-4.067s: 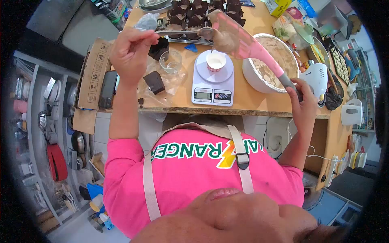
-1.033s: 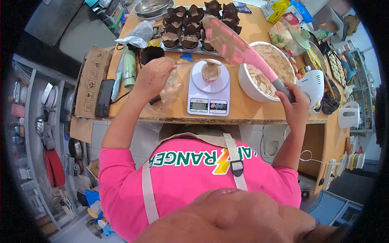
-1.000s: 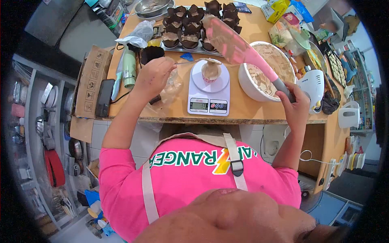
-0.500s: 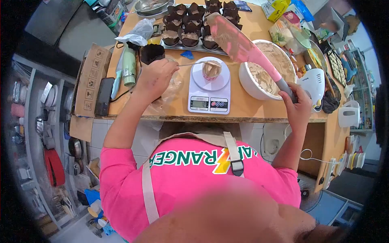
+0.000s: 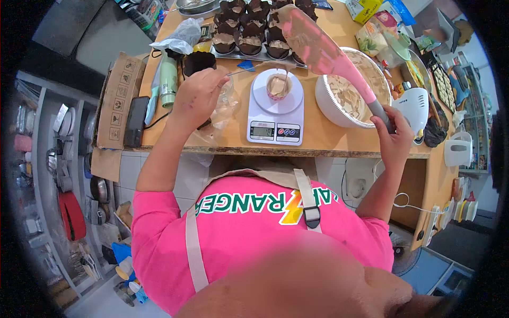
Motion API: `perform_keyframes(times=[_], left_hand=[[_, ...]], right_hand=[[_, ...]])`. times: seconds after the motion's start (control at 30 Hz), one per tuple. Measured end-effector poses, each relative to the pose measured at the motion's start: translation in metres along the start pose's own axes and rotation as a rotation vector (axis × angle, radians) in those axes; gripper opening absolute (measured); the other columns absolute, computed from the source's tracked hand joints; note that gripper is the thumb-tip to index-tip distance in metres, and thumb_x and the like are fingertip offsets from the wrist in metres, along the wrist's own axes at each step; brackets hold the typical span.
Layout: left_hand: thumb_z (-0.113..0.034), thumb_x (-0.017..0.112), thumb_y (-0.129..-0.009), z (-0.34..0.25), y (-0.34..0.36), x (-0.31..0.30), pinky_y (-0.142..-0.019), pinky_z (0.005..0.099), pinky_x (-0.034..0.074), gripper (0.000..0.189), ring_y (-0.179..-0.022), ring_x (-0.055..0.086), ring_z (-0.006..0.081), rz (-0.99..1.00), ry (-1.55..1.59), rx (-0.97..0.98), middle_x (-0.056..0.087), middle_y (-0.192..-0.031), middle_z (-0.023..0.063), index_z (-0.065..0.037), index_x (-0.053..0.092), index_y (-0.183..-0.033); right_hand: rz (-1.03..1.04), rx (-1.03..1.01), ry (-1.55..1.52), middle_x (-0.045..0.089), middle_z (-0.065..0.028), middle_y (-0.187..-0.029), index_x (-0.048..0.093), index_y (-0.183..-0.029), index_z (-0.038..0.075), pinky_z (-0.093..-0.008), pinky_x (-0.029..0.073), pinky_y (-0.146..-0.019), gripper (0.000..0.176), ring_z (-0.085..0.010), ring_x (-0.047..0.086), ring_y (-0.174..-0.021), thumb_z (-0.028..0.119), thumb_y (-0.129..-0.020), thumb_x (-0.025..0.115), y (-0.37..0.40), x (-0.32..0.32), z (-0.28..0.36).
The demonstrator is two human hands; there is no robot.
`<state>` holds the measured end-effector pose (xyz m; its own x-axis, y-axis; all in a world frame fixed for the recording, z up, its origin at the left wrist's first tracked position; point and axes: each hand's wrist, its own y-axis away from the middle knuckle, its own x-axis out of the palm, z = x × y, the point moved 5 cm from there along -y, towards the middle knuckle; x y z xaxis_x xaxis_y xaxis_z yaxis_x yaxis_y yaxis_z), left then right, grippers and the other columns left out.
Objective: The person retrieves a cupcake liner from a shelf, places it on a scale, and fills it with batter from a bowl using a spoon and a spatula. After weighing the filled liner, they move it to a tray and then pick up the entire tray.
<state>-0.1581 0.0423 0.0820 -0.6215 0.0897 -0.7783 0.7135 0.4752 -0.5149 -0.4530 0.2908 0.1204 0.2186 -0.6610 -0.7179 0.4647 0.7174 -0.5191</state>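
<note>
Pinching the spoon [image 5: 281,65], the left hand [image 5: 200,94] should hover steadily over the upper-centre cup [image 5: 278,87]; the right hand [image 5: 393,128] grips a spatula [image 5: 324,54].

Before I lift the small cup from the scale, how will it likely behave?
The small cup probably gives under a squeeze, since its wall looks thin and papery. It may feel heavy for its size, as brown mixture seems to fill much of it. Tilting could spill it, because its top is open.

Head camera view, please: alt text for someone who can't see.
The left hand holds a spoon over a small cup of brown mixture on a digital scale; the right hand holds a coated pink spatula. Filled dark cups stand beyond.
</note>
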Motion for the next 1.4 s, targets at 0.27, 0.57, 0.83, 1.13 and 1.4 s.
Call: perform_keyframes(times=[0.27, 0.57, 0.83, 1.13, 1.4], left_hand=[[-0.019, 0.051, -0.096, 0.004, 0.009, 0.005, -0.068, 0.0412, 0.048, 0.022, -0.08, 0.061, 0.0347, -0.11, 0.071, -0.055, 0.063, -0.085, 0.0158, -0.001, 0.063, -0.096], [-0.021, 0.05, -0.097, 0.008, 0.007, 0.01, -0.065, 0.0391, 0.048, 0.023, -0.077, 0.062, 0.0348, -0.11, 0.124, -0.102, 0.064, -0.083, 0.016, -0.002, 0.063, -0.098], [-0.02, 0.051, -0.097, -0.008, -0.015, 0.006, -0.054, 0.0297, 0.044, 0.023, -0.057, 0.057, 0.0185, -0.146, 0.346, -0.197, 0.058, -0.067, 0.0097, -0.002, 0.064, -0.103], [-0.02, 0.051, -0.099, -0.012, -0.028, 0.011, -0.05, 0.0236, 0.038, 0.025, -0.052, 0.048, 0.0067, -0.192, 0.486, -0.231, 0.052, -0.058, 0.0025, 0.0, 0.065, -0.104], [-0.023, 0.046, -0.101, -0.002, -0.012, 0.023, -0.046, 0.0195, 0.026, 0.029, -0.048, 0.033, 0.0021, -0.045, 0.768, -0.471, 0.04, -0.054, -0.0067, -0.001, 0.065, -0.105]], right_hand=[[0.061, 0.05, 0.021, 0.065, -0.0073, -0.075, 0.067, -0.099, 0.003, -0.0275, 0.045, -0.061, 0.03, -0.0133, 0.057, -0.067, 0.021, -0.078, 0.078, 0.001, 0.003, -0.003], [0.124, 0.123, -0.008, 0.062, -0.0061, -0.072, 0.067, -0.1, 0.002, -0.0274, 0.044, -0.06, 0.028, -0.012, 0.054, -0.065, 0.021, -0.081, 0.075, 0.003, 0.005, -0.014], [0.179, 0.247, -0.143, 0.06, -0.0035, -0.073, 0.065, -0.101, 0.0, -0.0257, 0.043, -0.063, 0.028, -0.0097, 0.052, -0.069, 0.02, -0.083, 0.073, 0.014, -0.003, -0.029], [0.184, 0.267, -0.207, 0.063, -0.0045, -0.08, 0.064, -0.102, -0.001, -0.0259, 0.045, -0.067, 0.026, -0.01, 0.055, -0.075, 0.014, -0.082, 0.073, 0.026, -0.014, -0.041], [-0.12, -0.041, -0.03, 0.062, -0.0092, -0.083, 0.065, -0.099, 0.002, -0.0309, 0.048, -0.068, 0.03, -0.0212, 0.061, -0.076, 0.007, -0.073, 0.078, 0.026, -0.013, -0.027]])
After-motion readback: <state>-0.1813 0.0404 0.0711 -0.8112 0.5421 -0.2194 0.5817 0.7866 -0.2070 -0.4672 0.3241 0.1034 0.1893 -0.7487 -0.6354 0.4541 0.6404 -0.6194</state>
